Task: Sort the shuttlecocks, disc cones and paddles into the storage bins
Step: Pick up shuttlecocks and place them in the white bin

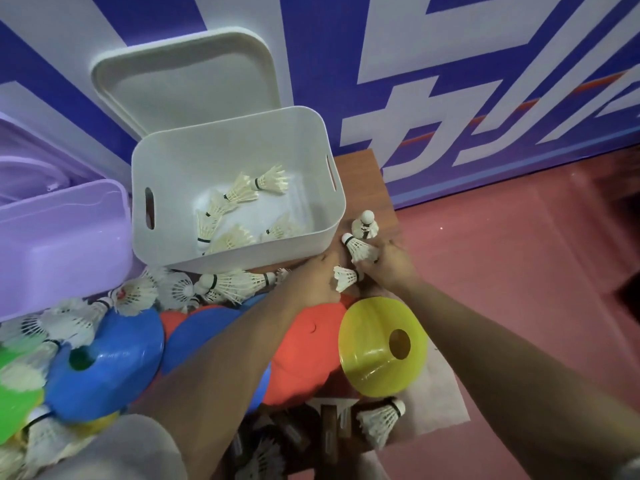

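Now the right hand (pixel 391 263) curls its fingers round a shuttlecock (pixel 360 249); the left hand (pixel 317 278) shows no readable grip. Featherlight and crushable, it likely wants holding by the cork.

Both forearms stretched forward, left hand (pixel 311 277) close beside right hand (pixel 393 265), right grip curled round shuttlecocks (pixel 360 249)

Sports hall, red court floor (pixel 519 271)

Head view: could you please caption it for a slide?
Left hand and right hand gather shuttlecocks beside a white bin holding several more; cones lie nearby.
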`<state>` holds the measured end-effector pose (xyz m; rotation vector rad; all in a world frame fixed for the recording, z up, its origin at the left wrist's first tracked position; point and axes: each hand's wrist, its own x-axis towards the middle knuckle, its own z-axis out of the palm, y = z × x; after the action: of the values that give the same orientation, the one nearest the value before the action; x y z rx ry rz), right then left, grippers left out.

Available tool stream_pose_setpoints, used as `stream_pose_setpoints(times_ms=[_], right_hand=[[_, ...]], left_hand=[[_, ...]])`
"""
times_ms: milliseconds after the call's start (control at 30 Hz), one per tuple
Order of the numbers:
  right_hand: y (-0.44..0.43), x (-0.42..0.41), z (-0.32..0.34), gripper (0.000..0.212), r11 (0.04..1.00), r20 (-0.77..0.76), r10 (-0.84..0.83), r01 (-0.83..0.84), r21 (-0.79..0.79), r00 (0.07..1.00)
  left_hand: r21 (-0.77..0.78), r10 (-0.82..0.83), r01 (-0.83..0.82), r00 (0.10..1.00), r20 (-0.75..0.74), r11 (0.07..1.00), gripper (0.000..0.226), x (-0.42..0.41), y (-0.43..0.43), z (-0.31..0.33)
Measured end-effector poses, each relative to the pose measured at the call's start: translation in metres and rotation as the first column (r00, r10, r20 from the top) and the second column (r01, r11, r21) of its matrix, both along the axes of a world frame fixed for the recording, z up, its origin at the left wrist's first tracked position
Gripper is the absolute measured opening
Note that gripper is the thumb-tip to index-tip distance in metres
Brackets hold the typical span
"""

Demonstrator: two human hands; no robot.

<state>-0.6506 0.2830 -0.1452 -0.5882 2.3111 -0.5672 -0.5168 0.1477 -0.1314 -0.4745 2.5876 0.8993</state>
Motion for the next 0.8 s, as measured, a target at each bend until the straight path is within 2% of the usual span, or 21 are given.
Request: stream_pose_setpoints(times_ms=[167,233,300,367,433,500,567,667,800], right_hand=[[0.012,0.001,0.028,0.028,0.981,0.030,-0.099,0.102,-0.165,0.995],[0.017,0.005,0.045,0.027,0.960,0.074,-0.161,0.174,-0.221,0.984],[0.020,0.011,0.061,0.035,0.923,0.154,-0.239,0.274,-0.269,0.959],[0.021,0.018,0.071,0.042,0.857,0.287,-0.340,0.421,-0.298,0.896],[0.021,0.024,0.079,0.031,0.757,0.418,-0.421,0.566,-0.327,0.805],[0.020,0.028,0.087,0.026,0.688,0.458,-0.457,0.630,-0.360,0.762],[0.019,0.031,0.100,0.028,0.662,0.445,-0.467,0.635,-0.398,0.765],[0.015,0.032,0.129,0.028,0.648,0.384,-0.433,0.577,-0.497,0.816],[-0.008,0.029,0.173,0.026,0.699,0.185,-0.316,0.360,-0.618,0.931]], left_hand=[[0.033,0.113,-0.108,0.979,-0.171,0.994,0.047,0.023,0.001,0.034],[0.068,0.165,-0.154,0.964,-0.208,0.986,0.046,0.031,0.001,0.049],[0.125,0.255,-0.234,0.945,-0.203,0.964,0.047,0.037,0.001,0.060],[0.198,0.361,-0.321,0.908,-0.214,0.926,0.049,0.040,0.001,0.070],[0.243,0.394,-0.341,0.892,-0.223,0.908,0.050,0.043,0.003,0.072],[0.287,0.411,-0.338,0.875,-0.254,0.897,0.052,0.047,0.007,0.071],[0.331,0.453,-0.349,0.830,-0.324,0.877,0.054,0.054,0.013,0.079],[0.392,0.504,-0.346,0.746,-0.435,0.852,0.051,0.064,0.014,0.101],[0.386,0.538,-0.376,0.617,-0.574,0.843,0.050,0.076,-0.019,0.143]])
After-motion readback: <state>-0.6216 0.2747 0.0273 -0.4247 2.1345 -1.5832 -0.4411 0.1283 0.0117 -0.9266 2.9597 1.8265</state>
